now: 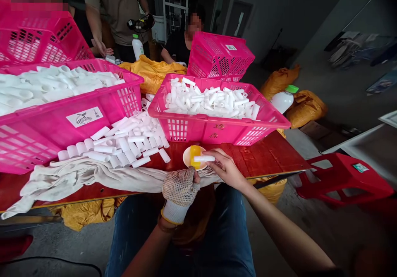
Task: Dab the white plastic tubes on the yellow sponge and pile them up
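A bare right hand (226,170) pinches a white tube (204,158) between thumb and fingers, the tube lying across a yellow block (194,155), possibly a sponge, in a small cream dish (187,156). A left hand (182,188) in a mesh work glove (178,186) curls just below the dish, its grip impossible to tell. A loose pile of white tubes (130,144) lies within easy reach on a red tabletop (263,155), apparently for quick picking. An off-white cloth (93,182) bunches along the near edge, seemingly as padding. Pink plastic crates (217,134) hold more tubes behind, and a co-worker (114,8) stands beyond.
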### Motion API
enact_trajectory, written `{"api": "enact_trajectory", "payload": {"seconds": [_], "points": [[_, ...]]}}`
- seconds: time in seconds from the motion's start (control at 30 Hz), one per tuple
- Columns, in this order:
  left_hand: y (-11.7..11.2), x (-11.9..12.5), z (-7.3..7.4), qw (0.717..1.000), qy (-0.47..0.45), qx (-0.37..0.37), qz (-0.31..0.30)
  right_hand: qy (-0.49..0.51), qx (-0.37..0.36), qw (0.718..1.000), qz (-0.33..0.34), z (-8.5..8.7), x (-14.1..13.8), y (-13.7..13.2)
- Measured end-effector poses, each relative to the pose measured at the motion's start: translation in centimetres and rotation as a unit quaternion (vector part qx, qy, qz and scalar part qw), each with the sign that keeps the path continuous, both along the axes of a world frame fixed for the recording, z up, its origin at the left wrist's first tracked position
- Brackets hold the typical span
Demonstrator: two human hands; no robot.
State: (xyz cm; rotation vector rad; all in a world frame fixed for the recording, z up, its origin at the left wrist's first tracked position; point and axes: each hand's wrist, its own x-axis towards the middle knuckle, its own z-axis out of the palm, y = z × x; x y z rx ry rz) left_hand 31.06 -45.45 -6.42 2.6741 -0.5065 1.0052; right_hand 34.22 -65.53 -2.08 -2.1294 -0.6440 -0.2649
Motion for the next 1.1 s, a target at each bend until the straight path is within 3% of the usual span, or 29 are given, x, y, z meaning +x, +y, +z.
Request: {"api": "enact_trajectory", "payload": {"seconds": [0.13, 0.3, 0.5, 0.7, 0.87, 1.1], "points": [[0.0, 0.1, -0.7, 0.999, -0.037, -0.007, 0.008, -0.005, 0.001, 1.0, -0.017, -0.9, 0.1, 0.1], [0.0, 0.1, -0.6, 0.998, 0.032, -0.041, -0.044, -0.052, -0.041, 0.998, 0.004, -0.9, 0.0, 0.1], [-0.1, 0.3, -0.4, 0.998, -0.058, -0.035, -0.014, -0.08, -0.142, 0.986, 0.032, 0.2, -0.4, 0.0], [0.0, 0.3, -0.4, 0.996, -0.008, -0.063, -0.069, -0.046, -0.123, 0.991, 0.0, 0.1, -0.8, 0.1], [0.0, 0.2, -0.6, 0.997, -0.052, -0.05, -0.03, -0.04, -0.156, 0.986, 0.047, 0.4, -0.5, -0.1], [-0.1, 0.1, -0.5, 0.998, -0.044, -0.041, -0.029, -0.025, -0.133, 0.991, 0.005, 0.4, -1.1, 0.1]]}}
